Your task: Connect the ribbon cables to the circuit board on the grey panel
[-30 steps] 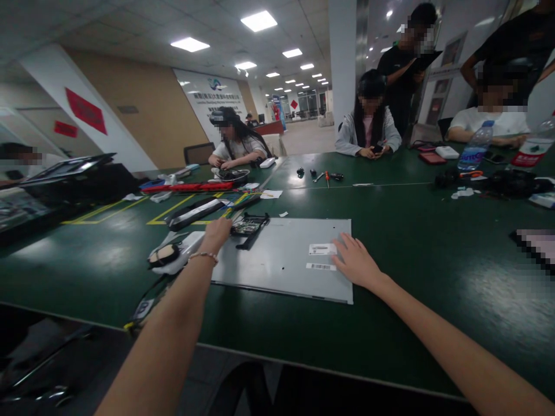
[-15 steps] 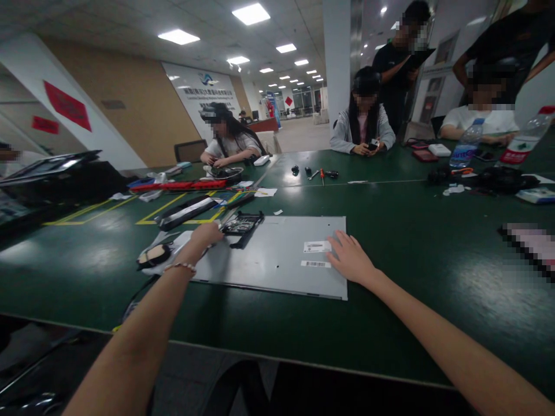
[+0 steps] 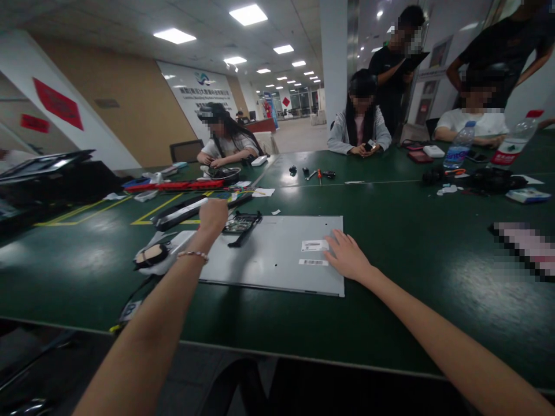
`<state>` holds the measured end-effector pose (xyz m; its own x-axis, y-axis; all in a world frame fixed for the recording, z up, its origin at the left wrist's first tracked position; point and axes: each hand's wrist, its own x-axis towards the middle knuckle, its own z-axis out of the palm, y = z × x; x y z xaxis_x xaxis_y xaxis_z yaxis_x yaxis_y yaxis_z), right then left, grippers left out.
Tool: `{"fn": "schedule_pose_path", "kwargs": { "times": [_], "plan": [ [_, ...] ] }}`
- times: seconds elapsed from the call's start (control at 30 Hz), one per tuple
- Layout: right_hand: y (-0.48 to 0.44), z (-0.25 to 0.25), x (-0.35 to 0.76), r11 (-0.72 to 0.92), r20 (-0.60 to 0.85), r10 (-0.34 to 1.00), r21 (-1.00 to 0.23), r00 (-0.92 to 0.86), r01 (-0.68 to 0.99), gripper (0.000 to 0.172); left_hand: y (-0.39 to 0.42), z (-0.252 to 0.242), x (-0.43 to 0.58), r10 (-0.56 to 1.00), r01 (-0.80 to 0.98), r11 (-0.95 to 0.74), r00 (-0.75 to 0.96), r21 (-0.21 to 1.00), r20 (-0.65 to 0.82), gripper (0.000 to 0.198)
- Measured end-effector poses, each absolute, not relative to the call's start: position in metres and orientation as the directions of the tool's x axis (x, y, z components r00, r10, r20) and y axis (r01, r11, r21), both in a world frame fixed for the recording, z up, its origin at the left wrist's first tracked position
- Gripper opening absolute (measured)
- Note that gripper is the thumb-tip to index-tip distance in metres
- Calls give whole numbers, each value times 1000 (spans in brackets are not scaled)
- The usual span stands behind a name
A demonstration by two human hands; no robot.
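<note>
A flat grey panel (image 3: 269, 277) with white barcode labels (image 3: 314, 262) lies on the green table, in front of me. My right hand (image 3: 349, 255) rests flat with fingers spread on its right edge, beside the labels. Above the panel's far left side, my left hand (image 3: 213, 214) is closed in a fist. What it holds, if anything, is hidden by the hand. Just right of that hand, a black-framed part with a circuit board (image 3: 241, 224) sits on the panel's far edge. A beige and black item on white wrapping (image 3: 152, 255) lies left of my left wrist.
A long black and white piece (image 3: 180, 214) and a red strip (image 3: 182, 185) lie beyond my left hand. Small tools, including an orange-handled screwdriver (image 3: 319, 176), are farther off. Bottles (image 3: 460, 147) and a pixelated phone-like object (image 3: 526, 248) stand or lie at right. Several people are around the table.
My left hand has risen away from the panel's left side and the black-framed part, its fist now higher. My right hand stays on the panel's edge. The view has shifted slightly.
</note>
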<state>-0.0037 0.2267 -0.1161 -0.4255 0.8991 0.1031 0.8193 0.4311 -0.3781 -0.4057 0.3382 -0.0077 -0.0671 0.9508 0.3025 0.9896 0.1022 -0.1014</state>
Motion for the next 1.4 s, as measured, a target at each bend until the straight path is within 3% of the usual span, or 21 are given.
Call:
{"fn": "schedule_pose_path", "kwargs": {
  "times": [0.17, 0.27, 0.37, 0.57, 0.8, 0.97, 1.13, 1.4],
  "plan": [
    [226, -115, -3, 426, 97, 902, -371, -422, 825, 60, 363, -13, -352, 909, 978, 96, -11, -185, 416, 39],
    [227, -116, -4, 432, 105, 900, -354, -423, 830, 59, 375, -23, -323, 918, 976, 46, 43, -213, 395, 41],
    [228, -118, -4, 441, 127, 897, -342, -424, 830, 58, 382, -38, -303, 949, 976, 77, -8, -205, 316, 41],
    [229, -117, -3, 449, 139, 893, -336, -428, 828, 58, 380, -67, -295, 978, 979, 145, -120, -144, 168, 33],
    [228, -113, -1, 449, 99, 891, -333, -443, 829, 61, 327, -79, -303, 907, 994, 107, -109, 29, 408, 43],
    [228, -109, 2, 425, 4, 897, -282, -442, 860, 63, 293, -77, -300, 911, 994, 72, -102, 88, 401, 48],
    [226, -103, 7, 383, -89, 907, -231, -412, 894, 65, 288, -66, -309, 847, 960, 207, -272, 188, 458, 51],
    [219, -95, 32, 314, -214, 911, -193, -352, 930, 66, 286, -69, -367, 776, 836, 447, -539, 319, 326, 54]
  ]
}}
